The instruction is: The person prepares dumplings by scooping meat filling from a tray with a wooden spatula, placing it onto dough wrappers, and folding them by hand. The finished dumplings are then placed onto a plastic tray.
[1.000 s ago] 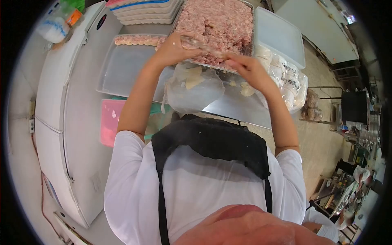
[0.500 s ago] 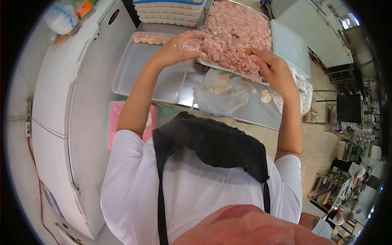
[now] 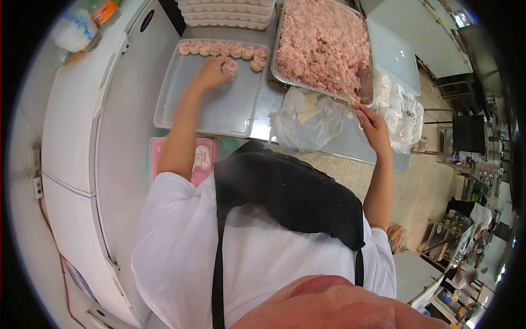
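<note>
My left hand point(image 3: 211, 75) is over the clear plastic tray point(image 3: 203, 112), fingers curled around a meat-filled dumpling point(image 3: 229, 70). Along the tray's far edge runs a row of open-topped dumplings point(image 3: 223, 49), with another dumpling point(image 3: 258, 61) at the right end. My right hand point(image 3: 373, 125) grips the handle of a thin-bladed spatula point(image 3: 350, 94), blurred by motion. Its blade is over the near right corner of the metal tray point(image 3: 312, 88), heaped with ground meat point(image 3: 320, 46). Pale dumpling wrappers point(image 3: 308, 113) lie on a plastic bag point(image 3: 296, 130) between my hands.
Stacked egg trays point(image 3: 227, 15) stand behind the plastic tray. Right of the meat are a translucent lid point(image 3: 394, 52) and plastic-wrapped packs point(image 3: 405, 118). A pink container point(image 3: 204, 156) sits below the plastic tray, with a white refrigerator point(image 3: 118, 137) on the left.
My left hand has moved left from the meat tray's edge to over the plastic tray, carrying the dumpling. My right hand has drawn the spatula back toward the meat tray's near right corner.
</note>
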The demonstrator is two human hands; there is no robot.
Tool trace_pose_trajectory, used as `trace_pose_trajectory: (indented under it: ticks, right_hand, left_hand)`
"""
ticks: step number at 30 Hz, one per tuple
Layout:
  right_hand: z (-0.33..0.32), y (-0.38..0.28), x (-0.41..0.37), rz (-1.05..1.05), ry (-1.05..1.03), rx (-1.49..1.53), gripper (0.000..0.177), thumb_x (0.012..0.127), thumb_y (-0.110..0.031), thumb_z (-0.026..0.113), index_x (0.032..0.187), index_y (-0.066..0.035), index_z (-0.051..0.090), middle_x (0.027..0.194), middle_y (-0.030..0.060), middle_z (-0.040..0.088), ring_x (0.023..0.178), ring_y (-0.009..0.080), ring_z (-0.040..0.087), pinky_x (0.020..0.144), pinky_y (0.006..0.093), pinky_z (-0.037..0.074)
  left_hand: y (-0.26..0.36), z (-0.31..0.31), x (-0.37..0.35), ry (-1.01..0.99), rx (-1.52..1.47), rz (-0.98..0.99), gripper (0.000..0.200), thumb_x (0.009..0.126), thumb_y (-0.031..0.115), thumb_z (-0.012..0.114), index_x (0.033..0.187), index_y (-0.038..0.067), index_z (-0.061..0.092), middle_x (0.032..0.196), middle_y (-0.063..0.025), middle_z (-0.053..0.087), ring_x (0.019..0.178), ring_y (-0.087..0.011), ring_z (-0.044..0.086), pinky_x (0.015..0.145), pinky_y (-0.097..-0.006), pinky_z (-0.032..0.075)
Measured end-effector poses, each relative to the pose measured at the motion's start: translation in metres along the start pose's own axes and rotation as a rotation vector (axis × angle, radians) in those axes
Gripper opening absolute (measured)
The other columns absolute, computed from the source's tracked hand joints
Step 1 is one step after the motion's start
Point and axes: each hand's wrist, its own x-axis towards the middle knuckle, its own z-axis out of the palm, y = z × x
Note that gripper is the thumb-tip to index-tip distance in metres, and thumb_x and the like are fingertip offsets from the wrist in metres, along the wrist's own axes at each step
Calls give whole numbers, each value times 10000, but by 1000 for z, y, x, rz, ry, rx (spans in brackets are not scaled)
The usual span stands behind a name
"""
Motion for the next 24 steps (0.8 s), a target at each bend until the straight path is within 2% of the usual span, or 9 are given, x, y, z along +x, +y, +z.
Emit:
trace_pose_trajectory:
  ticks: [4, 7, 9, 12, 15, 18, 19, 22, 24]
  right_hand:
    - [-14, 21, -25, 170, 59, 155, 286, 933, -220, 598, 1147, -41, 662, 759, -47, 533, 660, 55, 441, 608, 201, 387]
    - [-25, 26, -29, 188, 40, 164, 300, 937, -232, 589, 1143, -23, 655, 770, -33, 558, 690, 80, 488, 628, 226, 412]
    - [-30, 37, -21, 79, 22, 59, 309, 945, -258, 571, 1136, -31, 657, 777, 6, 591, 706, 115, 531, 646, 258, 432]
    - [-36, 42, -5, -51, -5, -123, 330, 949, -310, 548, 1109, -46, 665, 836, 98, 645, 758, 199, 611, 689, 319, 466]
    - [-65, 41, 22, -181, -29, -509, 340, 943, -352, 532, 1028, -59, 682, 894, 170, 658, 814, 284, 648, 714, 380, 491]
    - [-107, 25, 61, -204, -104, -965, 379, 932, -381, 519, 863, -49, 687, 850, 167, 658, 822, 343, 643, 711, 437, 505]
    - [-117, 21, 72, -286, -85, -1044, 369, 921, -351, 527, 769, -52, 683, 749, 136, 650, 758, 327, 652, 661, 433, 514]
    - [-107, 46, 112, -545, -125, -1195, 335, 900, -312, 549, 735, -55, 687, 724, 132, 658, 726, 309, 662, 619, 418, 527]
    - [-67, 41, 106, -534, -175, -1116, 298, 878, -285, 566, 737, -53, 689, 751, 141, 670, 728, 304, 671, 590, 414, 535]
  left_hand:
    - [22, 30, 4, 182, 61, -37, 552, 720, 286, 719, 1168, 9, 555, 1156, -226, 589, 1100, -364, 549, 883, -413, 460]
    - [32, 51, 10, 295, 102, -30, 591, 773, 238, 682, 1280, 17, 474, 1213, -219, 563, 1123, -362, 535, 902, -424, 455]
    - [31, 66, 19, 413, 207, 79, 636, 799, 208, 662, 1352, 27, 406, 1267, -213, 535, 1155, -355, 518, 929, -426, 448]
    - [41, 67, 27, 302, 150, -31, 689, 811, 217, 664, 1398, 37, 353, 1316, -213, 498, 1203, -344, 488, 976, -420, 430]
    - [14, 81, 28, 321, 340, 86, 640, 815, 195, 660, 1374, 44, 385, 1327, -211, 487, 1206, -343, 490, 979, -425, 428]
    - [80, 68, -2, 316, 410, -75, 529, 807, 183, 683, 1297, 93, 506, 1177, -169, 596, 1015, -346, 601, 841, -405, 492]
    - [106, 67, -15, 299, 309, -13, 463, 815, 180, 673, 1247, 85, 538, 1140, -160, 604, 992, -337, 606, 828, -397, 492]
    - [167, 95, -45, 234, 44, 139, 287, 834, 170, 646, 1100, 62, 621, 1042, -142, 616, 937, -312, 613, 806, -371, 486]
    - [185, 131, -54, 130, -50, 117, 228, 829, 170, 642, 1022, 49, 638, 1025, -146, 604, 940, -315, 598, 813, -385, 475]
